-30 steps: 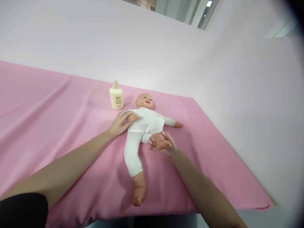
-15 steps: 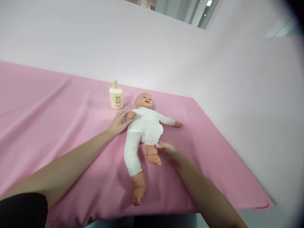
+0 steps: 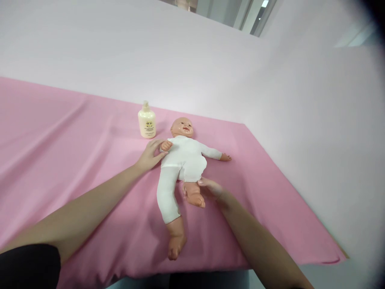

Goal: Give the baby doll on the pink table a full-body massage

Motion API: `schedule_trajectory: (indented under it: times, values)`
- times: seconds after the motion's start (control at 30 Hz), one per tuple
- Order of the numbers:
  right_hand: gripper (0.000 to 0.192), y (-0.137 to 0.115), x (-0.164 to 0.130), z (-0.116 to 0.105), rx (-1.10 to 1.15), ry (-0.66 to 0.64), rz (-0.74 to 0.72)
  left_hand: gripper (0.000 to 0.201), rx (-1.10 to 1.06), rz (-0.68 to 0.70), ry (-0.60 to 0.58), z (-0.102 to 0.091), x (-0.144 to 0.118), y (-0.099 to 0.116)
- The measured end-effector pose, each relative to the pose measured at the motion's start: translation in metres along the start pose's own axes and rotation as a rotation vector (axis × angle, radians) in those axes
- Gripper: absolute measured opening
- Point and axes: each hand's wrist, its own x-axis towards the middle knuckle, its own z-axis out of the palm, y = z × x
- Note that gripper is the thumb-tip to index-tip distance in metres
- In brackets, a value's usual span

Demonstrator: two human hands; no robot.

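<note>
A baby doll point(image 3: 185, 156) with a white cloth body lies on its back on the pink cloth. Its head points to the far side and its bare feet toward me. My left hand point(image 3: 149, 155) is closed around the doll's arm on the left, with the doll's fist showing between thumb and fingers. With my right hand point(image 3: 209, 188) I grip the doll's lower leg on the right, just above the foot. That leg is bent up; the other lies stretched toward me. My right fingers are partly hidden behind the leg.
A cream pump bottle point(image 3: 147, 123) with a printed label stands beyond my left hand, left of the doll's head. Pink cloth point(image 3: 75, 136) with soft folds covers the table. A white wall point(image 3: 120, 52) rises behind and to the right.
The doll's bent leg has risen very slightly, its foot shifting a little away from me, with my right hand still on it. The left hand stays in place.
</note>
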Motion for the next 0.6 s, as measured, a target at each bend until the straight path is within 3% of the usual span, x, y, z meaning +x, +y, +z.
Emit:
schedule_trajectory:
  times: [0.33, 0.6]
  values:
    - [0.036, -0.0003, 0.0014, -0.0009, -0.018, -0.019, -0.031, 0.044, -0.003, 0.018, 0.008, -0.0001, 0.0001, 0.0]
    - [0.046, -0.001, 0.0012, 0.0, -0.022, -0.002, -0.004, 0.044, 0.01, 0.034, 0.009, 0.0002, 0.0002, -0.0018]
